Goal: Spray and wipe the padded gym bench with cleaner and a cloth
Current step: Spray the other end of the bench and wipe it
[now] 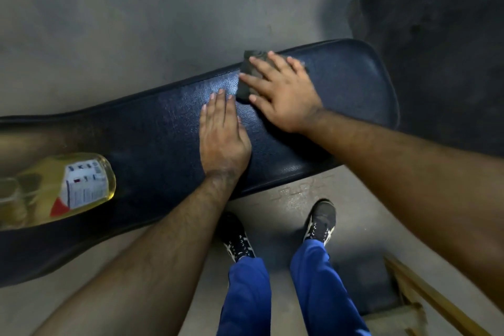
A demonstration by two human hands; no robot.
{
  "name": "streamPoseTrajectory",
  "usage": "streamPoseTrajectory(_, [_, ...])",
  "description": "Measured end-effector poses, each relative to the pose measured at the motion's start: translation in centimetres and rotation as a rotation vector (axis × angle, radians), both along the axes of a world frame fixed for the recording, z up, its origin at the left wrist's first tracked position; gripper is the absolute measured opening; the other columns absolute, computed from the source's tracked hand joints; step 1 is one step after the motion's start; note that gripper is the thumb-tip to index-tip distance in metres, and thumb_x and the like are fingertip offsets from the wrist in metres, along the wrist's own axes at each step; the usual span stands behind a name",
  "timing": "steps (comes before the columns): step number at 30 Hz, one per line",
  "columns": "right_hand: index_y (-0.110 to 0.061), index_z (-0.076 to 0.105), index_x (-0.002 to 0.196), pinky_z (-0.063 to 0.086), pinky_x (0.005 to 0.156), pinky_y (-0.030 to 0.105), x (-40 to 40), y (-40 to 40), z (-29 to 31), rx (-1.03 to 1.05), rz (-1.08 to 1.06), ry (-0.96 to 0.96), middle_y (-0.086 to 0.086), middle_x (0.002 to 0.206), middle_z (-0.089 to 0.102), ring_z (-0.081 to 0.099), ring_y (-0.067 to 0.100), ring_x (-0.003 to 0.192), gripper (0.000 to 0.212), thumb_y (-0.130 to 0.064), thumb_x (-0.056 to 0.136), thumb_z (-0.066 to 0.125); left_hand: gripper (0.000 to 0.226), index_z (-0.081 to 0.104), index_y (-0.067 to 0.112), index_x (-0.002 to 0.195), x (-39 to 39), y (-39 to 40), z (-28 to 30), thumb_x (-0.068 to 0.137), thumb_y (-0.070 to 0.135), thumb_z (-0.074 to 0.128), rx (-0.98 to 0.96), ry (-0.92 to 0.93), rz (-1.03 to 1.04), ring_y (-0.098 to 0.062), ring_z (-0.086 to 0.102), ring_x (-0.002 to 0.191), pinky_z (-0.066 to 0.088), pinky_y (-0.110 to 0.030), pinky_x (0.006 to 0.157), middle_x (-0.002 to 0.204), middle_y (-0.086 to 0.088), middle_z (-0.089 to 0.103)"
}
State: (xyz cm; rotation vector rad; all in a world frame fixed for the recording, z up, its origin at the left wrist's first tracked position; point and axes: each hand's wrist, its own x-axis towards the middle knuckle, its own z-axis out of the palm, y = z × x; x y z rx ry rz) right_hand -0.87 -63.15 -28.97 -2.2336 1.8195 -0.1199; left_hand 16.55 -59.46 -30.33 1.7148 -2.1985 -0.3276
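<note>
Wiping the padded bench (341,84), we press a dark cloth (246,76) flat under our right hand (281,93), fingers spread; our left hand (222,133) lies flat, seemingly bracing us, the cleaner bottle (62,185) parked nearby on the pad.

Only blurred, unreadable print on the bottle (54,188) label.

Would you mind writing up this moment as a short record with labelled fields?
surface: dark blue padded bench
right hand: fingers spread, pressing a dark cloth flat on the pad
left hand: flat on the pad beside the cloth, holding nothing
cleaner: bottle of yellow liquid lying on the bench, untouched
floor: grey
</note>
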Motion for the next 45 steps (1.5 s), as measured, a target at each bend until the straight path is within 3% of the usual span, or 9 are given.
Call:
streamPoseTrajectory(9, [-0.035,0.050,0.144,0.021,0.118,0.058,-1.1,7.3,-0.3,-0.024,-0.051,-0.089,0.004,0.159,0.038,0.029,0.037,0.148,0.055,-0.052,0.092,0.043,0.050,0.051,-0.004,0.136,1.3,-0.4,1.4,0.086,0.004,0.048,0.092,0.073,-0.072,-0.034,0.041,0.139,0.020,-0.041,0.121,0.146,-0.021,0.047])
streamPoseTrajectory(13, [-0.032,0.044,0.149,0.018,0.117,0.060,1.6,9.2,-0.7,-0.012,-0.666,-0.002,0.008,0.161,0.033,0.025,0.041,0.148,0.059,-0.050,0.093,0.043,0.051,0.049,-0.003,0.138,3.7,0.3,2.7,0.087,0.007,0.050,0.072,0.023,-0.118,-0.033,0.041,0.138,0.024,-0.043,0.120,0.146,-0.020,0.047])
streamPoseTrajectory(18, [-0.032,0.044,0.149,0.022,0.118,0.057,3.0,13.9,-0.4,-0.076,0.074,0.021,0.006,0.161,0.034,0.028,0.037,0.148,0.056,-0.049,0.096,0.044,0.052,0.051,-0.003,0.136,5.6,2.3,3.0,0.085,0.007,0.050,0.067,0.026,-0.100,-0.034,0.043,0.137,0.028,-0.047,0.118,0.144,-0.020,0.049])
streamPoseTrajectory(23, [-0.027,0.041,0.151,0.017,0.118,0.060,7.9,13.6,-0.5,-0.049,-0.673,0.031,0.010,0.162,0.031,0.024,0.042,0.148,0.061,-0.050,0.095,0.042,0.051,0.052,-0.002,0.135,7.8,3.8,2.6,0.085,0.010,0.051,0.074,0.007,-0.095,-0.035,0.042,0.137,0.028,-0.047,0.118,0.145,-0.021,0.048])
streamPoseTrajectory(27, [-0.029,0.044,0.149,0.022,0.118,0.058,8.5,15.3,-0.3,-0.074,-0.016,0.001,0.007,0.161,0.033,0.027,0.038,0.149,0.054,-0.049,0.100,0.040,0.052,0.048,-0.001,0.138,9.1,4.2,3.0,0.088,0.012,0.049,0.097,-0.030,-0.142,-0.035,0.037,0.141,0.025,-0.046,0.119,0.149,-0.021,0.043])
streamPoseTrajectory(32, [-0.028,0.040,0.152,0.017,0.119,0.060,9.7,11.3,-0.5,-0.054,-0.576,0.032,0.008,0.163,0.030,0.023,0.040,0.149,0.058,-0.048,0.097,0.039,0.051,0.046,0.000,0.140,11.9,2.7,2.6,0.092,0.018,0.048,0.112,-0.011,0.017,-0.033,0.031,0.144,0.020,-0.043,0.121,0.152,-0.019,0.039])
streamPoseTrajectory(37, [-0.029,0.041,0.151,0.020,0.119,0.056,10.2,11.9,0.0,-0.071,0.169,-0.001,0.008,0.162,0.031,0.025,0.038,0.149,0.059,-0.046,0.095,0.045,0.054,0.043,0.001,0.143,12.3,2.8,2.0,0.094,0.024,0.046,0.091,-0.044,0.094,-0.033,0.028,0.146,0.018,-0.045,0.122,0.155,-0.019,0.034])
streamPoseTrajectory(42, [-0.028,0.040,0.152,0.016,0.119,0.060,11.9,6.2,-0.6,-0.012,-0.489,0.037,0.008,0.163,0.028,0.021,0.042,0.149,0.060,-0.047,0.094,0.038,0.055,0.038,0.001,0.146,12.3,3.2,0.5,0.097,0.025,0.042,0.045,-0.143,0.085,-0.033,0.024,0.147,0.015,-0.045,0.122,0.157,-0.019,0.030])
streamPoseTrajectory(45, [-0.029,0.043,0.150,0.020,0.118,0.056,13.0,6.0,-0.3,-0.064,0.018,-0.016,0.007,0.161,0.034,0.027,0.038,0.148,0.057,-0.047,0.096,0.040,0.056,0.036,0.000,0.147,12.1,3.1,0.8,0.097,0.025,0.041,0.050,-0.158,0.084,-0.032,0.023,0.148,0.016,-0.046,0.122,0.157,-0.019,0.030])
